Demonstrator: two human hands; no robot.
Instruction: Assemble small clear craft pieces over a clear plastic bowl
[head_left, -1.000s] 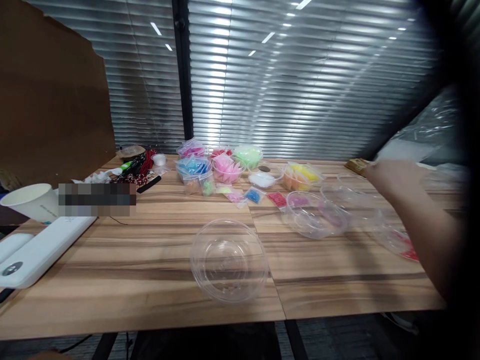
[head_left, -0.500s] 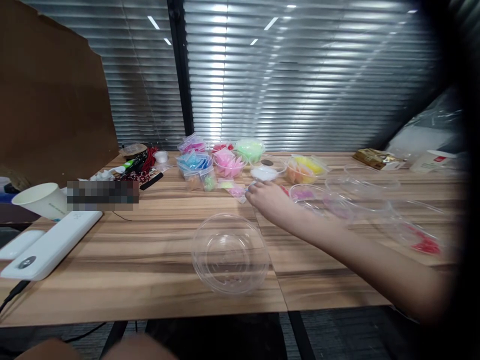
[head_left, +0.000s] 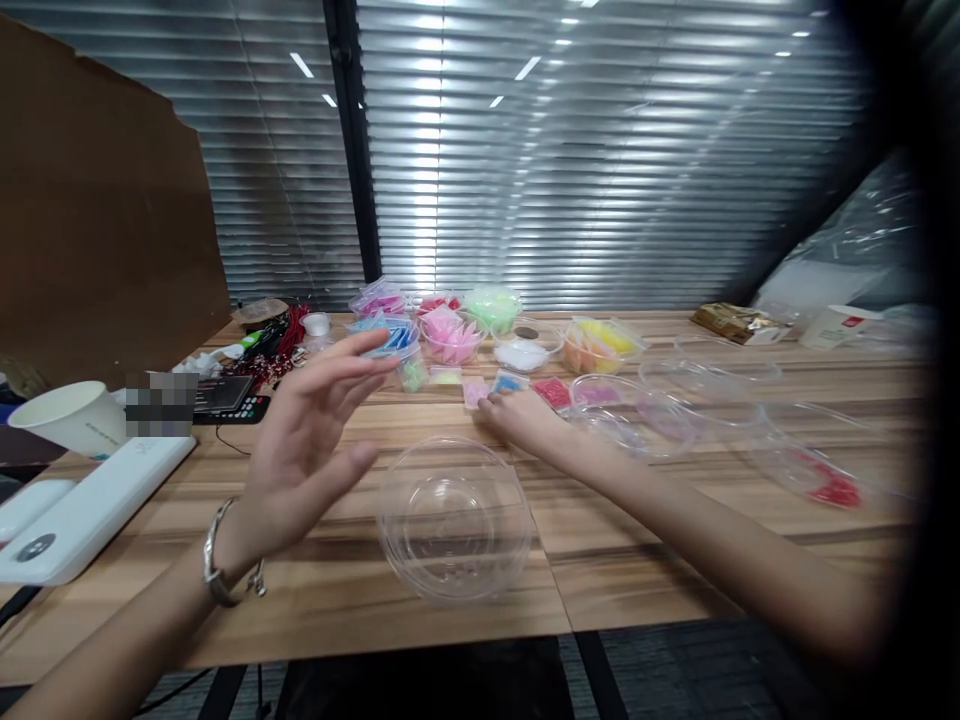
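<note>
My left hand (head_left: pixel 319 435) is raised above the table, left of a clear round plastic bowl (head_left: pixel 454 520). Its fingers are stretched and apart, with nothing in them, and a silver bracelet (head_left: pixel 217 560) circles the wrist. Beyond the bowl, my right hand (head_left: pixel 514 415) is low over the tabletop with its fingers bent down and together. Its fingertips are beside a small pink packet (head_left: pixel 474 392) and just below a blue packet (head_left: pixel 510 382); whatever they pinch is hidden. To the right of that hand lies a red packet (head_left: pixel 552 393).
Bowls of coloured packets stand at the back, including pink (head_left: pixel 452 340), green (head_left: pixel 491 308) and yellow-orange (head_left: pixel 596 345). Clear containers (head_left: pixel 705 390) spread to the right. A paper cup (head_left: pixel 71 418), a white power bank (head_left: pixel 105 510) and a remote (head_left: pixel 251 408) are on the left.
My left hand has come into view from the lower left. My right hand has drawn slightly nearer to me, uncovering the blue and red packets.
</note>
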